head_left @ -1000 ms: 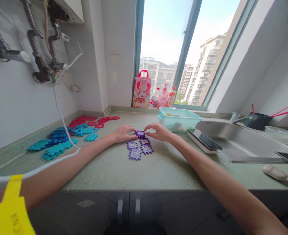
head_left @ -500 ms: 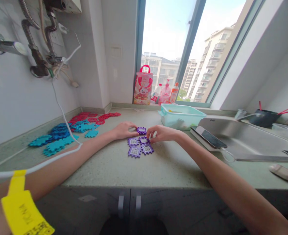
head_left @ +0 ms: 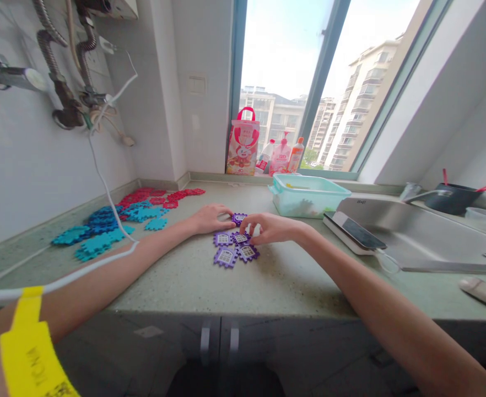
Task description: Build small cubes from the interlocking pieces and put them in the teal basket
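Note:
Several purple interlocking tiles with white window patterns lie in a cluster on the counter. At the back of the cluster, my left hand (head_left: 213, 219) has its fingers closed at the left edge of a dark purple tile (head_left: 238, 217). My right hand (head_left: 273, 227) reaches in from the right, fingers bent and apart, its fingertips over a middle purple tile (head_left: 240, 239); whether they touch it I cannot tell. Closer to me lie a light purple tile (head_left: 225, 256), another purple tile (head_left: 247, 252) and a third purple tile (head_left: 222, 238).
Blue interlocking tiles (head_left: 102, 219) and red interlocking tiles (head_left: 144, 195) are spread at the left. A white cable (head_left: 111, 190) crosses over my left forearm. A teal plastic box (head_left: 311, 193), a phone (head_left: 356, 229) and a sink (head_left: 428, 237) are to the right.
My right hand has moved slightly left, its fingertips now over the middle tile and partly covering the back tile. The left hand stays at the back tile.

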